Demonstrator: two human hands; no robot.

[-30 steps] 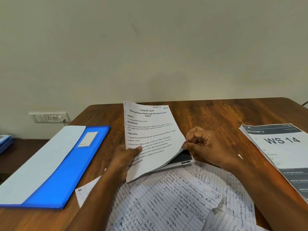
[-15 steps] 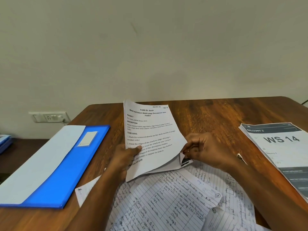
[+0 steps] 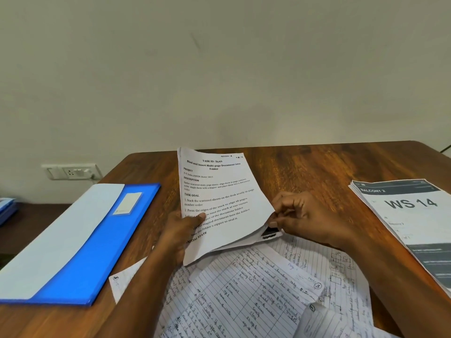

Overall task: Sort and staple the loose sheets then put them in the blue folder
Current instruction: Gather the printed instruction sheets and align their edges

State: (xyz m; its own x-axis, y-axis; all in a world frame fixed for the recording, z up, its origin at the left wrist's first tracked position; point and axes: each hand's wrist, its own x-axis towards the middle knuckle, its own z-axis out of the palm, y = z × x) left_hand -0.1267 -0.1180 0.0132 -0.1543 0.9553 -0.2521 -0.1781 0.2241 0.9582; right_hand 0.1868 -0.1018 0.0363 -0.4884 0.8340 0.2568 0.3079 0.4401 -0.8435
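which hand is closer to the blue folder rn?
Left. The left hand grips the left edge of the printed task sheets, just right of the blue folder. The right hand pinches the sheets' right edge, farther from it.

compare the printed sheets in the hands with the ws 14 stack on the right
The printed sheets are held tilted up off the table by the left hand and right hand; the WS 14 stack lies flat, untouched. The held top page is plain small text; the stack's shows big letters and grey bands. Both are white printed paper.
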